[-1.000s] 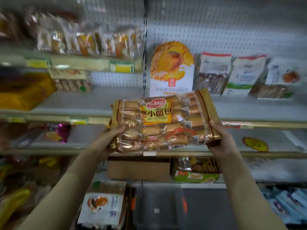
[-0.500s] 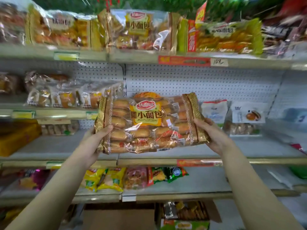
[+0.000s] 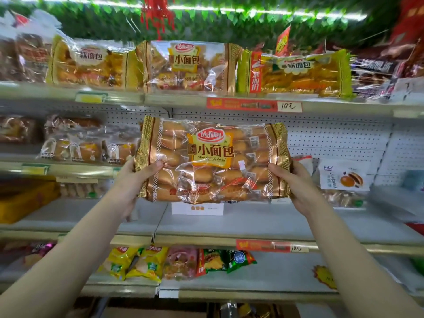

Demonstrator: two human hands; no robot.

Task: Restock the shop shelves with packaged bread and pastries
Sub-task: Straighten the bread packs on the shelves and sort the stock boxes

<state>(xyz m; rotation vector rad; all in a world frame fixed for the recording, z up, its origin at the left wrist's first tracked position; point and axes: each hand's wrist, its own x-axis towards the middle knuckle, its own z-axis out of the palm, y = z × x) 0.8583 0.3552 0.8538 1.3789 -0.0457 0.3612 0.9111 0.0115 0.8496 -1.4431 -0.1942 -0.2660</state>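
Mini French bread pack up at shelf height, a grip on each end

The bread pack [image 3: 212,159] hangs level in the air, in front of the pegboard and above the middle shelf [image 3: 252,223], touching neither; the left grip [image 3: 135,177] pinches its gold left edge, thumb on the front film; the right grip [image 3: 296,182] is curled round the right edge; a twin pack [image 3: 188,67] stands on the top shelf [image 3: 174,99] right above; by the look of it this one's light, soft and easily crushed, the film slick; best held by the sealed end strips, never squeezed across the rolls.
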